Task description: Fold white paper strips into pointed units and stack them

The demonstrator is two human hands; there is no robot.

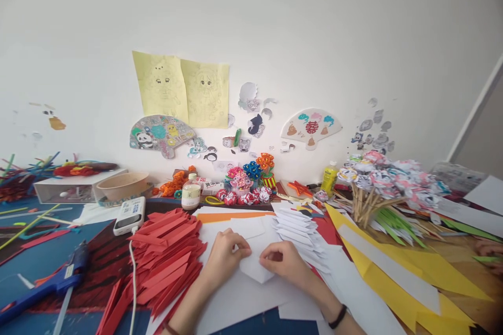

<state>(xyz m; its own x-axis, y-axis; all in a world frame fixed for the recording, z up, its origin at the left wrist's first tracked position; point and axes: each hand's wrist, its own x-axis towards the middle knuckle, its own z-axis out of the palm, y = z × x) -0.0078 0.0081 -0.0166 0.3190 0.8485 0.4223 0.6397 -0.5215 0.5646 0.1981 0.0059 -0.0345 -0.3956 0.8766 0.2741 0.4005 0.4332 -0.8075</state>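
White paper piece (257,264) is held flat on the surface (47,256) at centre front, pinched from both sides. Left hand (225,256) is closed on its left edge, fingers curled down onto the fold. Right hand (283,261) is closed on its right edge, fingertips (266,257) pressed on the paper; a dark band (338,317) is worn on that wrist. Piece is pointed at its near end and lies on larger white sheets (243,298).

Just left of the left hand, a heap of red folded strips (165,261) is spread out; a white cable (133,277) is run across it from a white power bank (129,214). Blue glue gun (51,285) is laid at far left front. Just behind and right of the right hand, a stack of white folded pieces (296,233) is fanned out. Yellow sheets (396,267) with a white strip on top are laid to the right.

Further back: small bottle (191,192), paper flowers (247,183), yellow glue bottle (329,178), a bunch of paper flowers on sticks (377,183), wooden bowl (122,185) beside a white box (66,188).

On the wall (314,26): two yellow drawings (183,89), two fan-shaped cutouts (311,126), small stickers.
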